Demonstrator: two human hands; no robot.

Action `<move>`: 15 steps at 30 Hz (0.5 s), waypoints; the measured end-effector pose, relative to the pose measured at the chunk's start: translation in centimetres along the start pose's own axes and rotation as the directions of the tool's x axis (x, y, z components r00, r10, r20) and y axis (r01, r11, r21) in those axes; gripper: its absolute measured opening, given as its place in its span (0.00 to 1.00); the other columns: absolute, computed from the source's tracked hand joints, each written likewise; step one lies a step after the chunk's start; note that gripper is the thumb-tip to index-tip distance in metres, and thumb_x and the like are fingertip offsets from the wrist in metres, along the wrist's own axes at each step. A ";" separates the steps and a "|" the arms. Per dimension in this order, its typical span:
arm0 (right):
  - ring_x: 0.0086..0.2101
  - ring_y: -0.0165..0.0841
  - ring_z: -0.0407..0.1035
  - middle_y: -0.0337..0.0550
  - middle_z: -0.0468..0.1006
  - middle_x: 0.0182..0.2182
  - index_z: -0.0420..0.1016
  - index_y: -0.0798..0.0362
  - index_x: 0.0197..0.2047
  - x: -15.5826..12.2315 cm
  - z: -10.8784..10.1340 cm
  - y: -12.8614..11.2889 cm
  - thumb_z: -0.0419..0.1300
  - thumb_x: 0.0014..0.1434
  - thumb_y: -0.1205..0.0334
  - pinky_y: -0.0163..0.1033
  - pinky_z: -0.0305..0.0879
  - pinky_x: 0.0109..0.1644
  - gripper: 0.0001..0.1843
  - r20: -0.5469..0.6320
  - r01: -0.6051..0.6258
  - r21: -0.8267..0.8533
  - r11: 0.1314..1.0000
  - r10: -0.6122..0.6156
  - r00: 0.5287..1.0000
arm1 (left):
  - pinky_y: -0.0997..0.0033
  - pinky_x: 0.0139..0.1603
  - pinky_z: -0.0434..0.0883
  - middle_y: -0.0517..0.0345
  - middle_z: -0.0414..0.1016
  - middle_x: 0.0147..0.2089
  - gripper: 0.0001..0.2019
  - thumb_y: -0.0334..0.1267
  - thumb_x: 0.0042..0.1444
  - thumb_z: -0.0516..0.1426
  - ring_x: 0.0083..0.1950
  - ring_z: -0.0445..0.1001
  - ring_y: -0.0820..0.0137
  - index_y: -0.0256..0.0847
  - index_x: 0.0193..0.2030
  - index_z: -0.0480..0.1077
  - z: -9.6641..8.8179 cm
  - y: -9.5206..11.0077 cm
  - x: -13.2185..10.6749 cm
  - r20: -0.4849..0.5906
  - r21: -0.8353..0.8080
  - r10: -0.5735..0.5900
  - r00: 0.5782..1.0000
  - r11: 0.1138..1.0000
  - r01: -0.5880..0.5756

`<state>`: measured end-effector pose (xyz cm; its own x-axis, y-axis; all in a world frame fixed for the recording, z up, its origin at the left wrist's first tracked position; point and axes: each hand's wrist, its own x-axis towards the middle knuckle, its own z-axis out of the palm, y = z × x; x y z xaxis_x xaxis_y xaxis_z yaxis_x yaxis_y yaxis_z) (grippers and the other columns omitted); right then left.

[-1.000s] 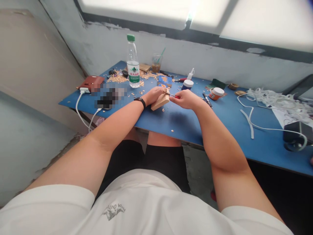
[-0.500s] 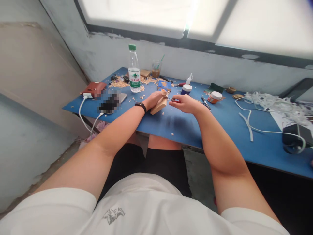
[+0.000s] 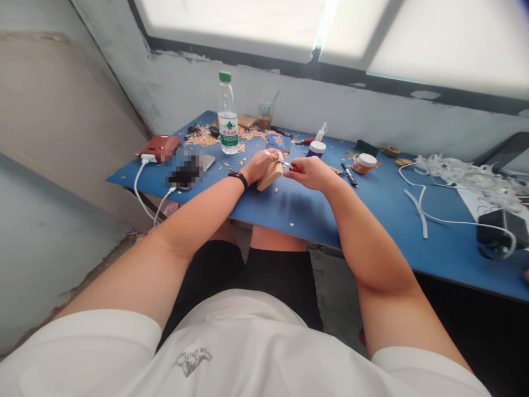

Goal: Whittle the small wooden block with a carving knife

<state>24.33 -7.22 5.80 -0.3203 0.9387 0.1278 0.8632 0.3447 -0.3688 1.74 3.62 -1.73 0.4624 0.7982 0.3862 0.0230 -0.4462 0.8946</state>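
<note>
Though aslant, wooden block (image 3: 270, 178) between hands (image 3: 260, 166) (image 3: 314, 173), in left's grip.

The bottle (image 3: 228, 118) reads "农夫山泉", the shirt (image 3: 256, 347) a partly legible "OUTDO".

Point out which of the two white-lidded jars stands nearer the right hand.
The dark blue jar, just beyond the right hand. The orange jar, also white-lidded, stands farther off to the right.

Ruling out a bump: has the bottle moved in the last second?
No: the bottle shows no shift either way against the cup; only the view drifted.
</note>
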 end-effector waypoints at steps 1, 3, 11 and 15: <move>0.36 0.36 0.60 0.33 0.68 0.29 0.63 0.43 0.36 0.1 0.1 0.1 0.74 0.82 0.48 0.45 0.57 0.45 0.28 -0.014 -0.006 -0.008 1.000 0.006 1.000 | 0.57 0.49 0.72 0.56 0.72 0.35 0.17 0.54 0.72 0.59 0.38 0.70 0.62 0.47 0.35 0.69 0.0 -0.1 0.0 0.003 0.014 0.020 1.000 1.000 -0.020; 0.36 0.36 0.61 0.34 0.68 0.29 0.62 0.43 0.35 0.3 0.3 0.2 0.75 0.81 0.48 0.45 0.56 0.45 0.29 -0.035 -0.005 -0.013 1.000 0.004 0.999 | 0.57 0.49 0.71 0.56 0.72 0.34 0.18 0.55 0.73 0.58 0.38 0.70 0.62 0.48 0.35 0.67 0.0 -0.1 0.1 0.007 0.029 0.046 0.999 0.999 -0.046; 0.36 0.38 0.65 0.39 0.73 0.31 0.63 0.43 0.36 0.7 1.2 -0.7 0.68 0.82 0.50 0.45 0.57 0.45 0.24 -0.057 0.035 0.005 0.999 -0.034 0.998 | 0.57 0.48 0.68 0.57 0.70 0.34 0.33 0.77 0.70 0.64 0.40 0.66 0.61 0.48 0.35 0.68 0.1 0.0 0.2 -0.018 0.031 0.013 1.000 0.999 -0.012; 0.35 0.39 0.64 0.39 0.72 0.30 0.63 0.43 0.36 0.6 1.4 -0.9 0.63 0.86 0.47 0.45 0.56 0.44 0.25 -0.075 -0.015 0.026 1.000 0.017 0.997 | 0.58 0.49 0.69 0.58 0.71 0.35 0.36 0.80 0.70 0.67 0.41 0.68 0.62 0.47 0.38 0.70 0.6 0.0 0.2 -0.043 -0.061 -0.012 0.999 0.998 0.009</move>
<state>22.85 -7.01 4.91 -0.2755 0.9423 0.1904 0.8573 0.3304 -0.3948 2.38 3.56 -1.82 0.4236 0.8200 0.3849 -0.0271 -0.4133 0.9102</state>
